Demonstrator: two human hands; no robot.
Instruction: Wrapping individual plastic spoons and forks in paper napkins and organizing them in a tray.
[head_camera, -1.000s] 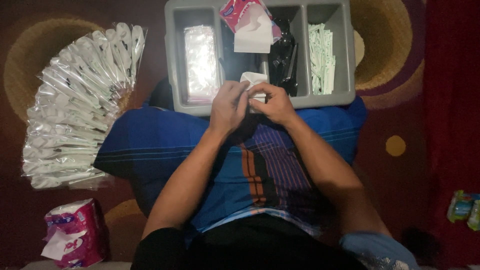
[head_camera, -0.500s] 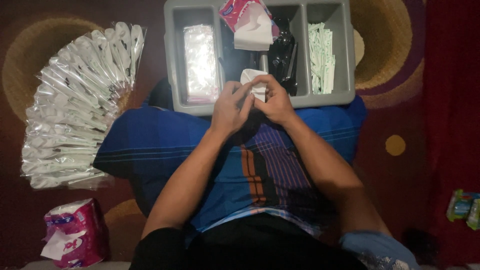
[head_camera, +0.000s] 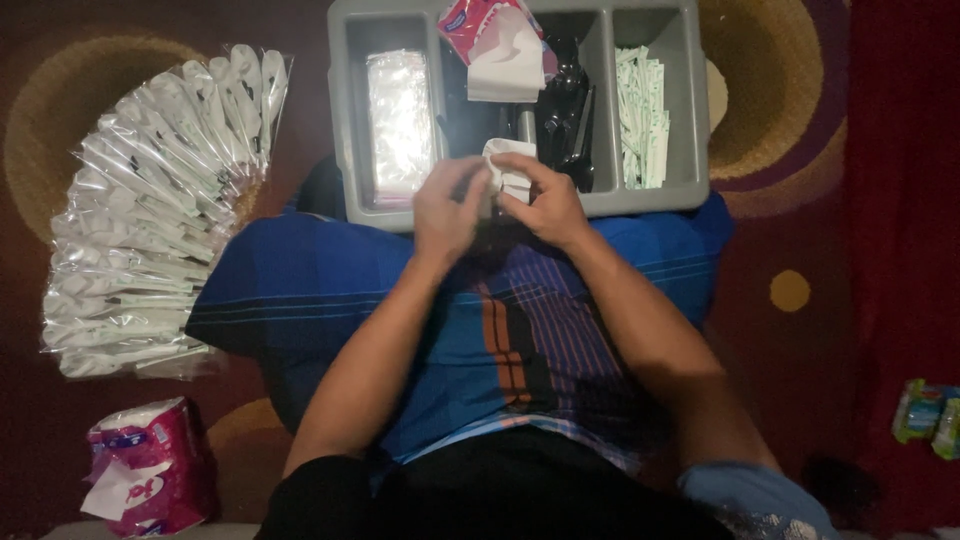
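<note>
Both the left hand (head_camera: 447, 212) and the right hand (head_camera: 545, 203) pinch a white napkin (head_camera: 507, 170) at the near edge of the grey tray (head_camera: 690, 110). Many sealed packets (head_camera: 150, 210) lie fanned at left; empty bags (head_camera: 400, 120) and sachets (head_camera: 640, 115) remain in the tray.

There was one view only, from the camera on my head, so no second view shared any of the scene. It looked almost straight down over my lap, with my body at the bottom edge and the far side of the floor at the top. It sat near enough that my forearms filled the middle, and my left hand (head_camera: 447, 208) and right hand (head_camera: 545, 203) met just above centre. The grey plastic divided tray (head_camera: 345, 120) ran off the top edge. The fan of clear plastic-wrapped packets (head_camera: 150, 210) lay at my left, and the dark red patterned carpet (head_camera: 800, 230) filled the right.
</note>
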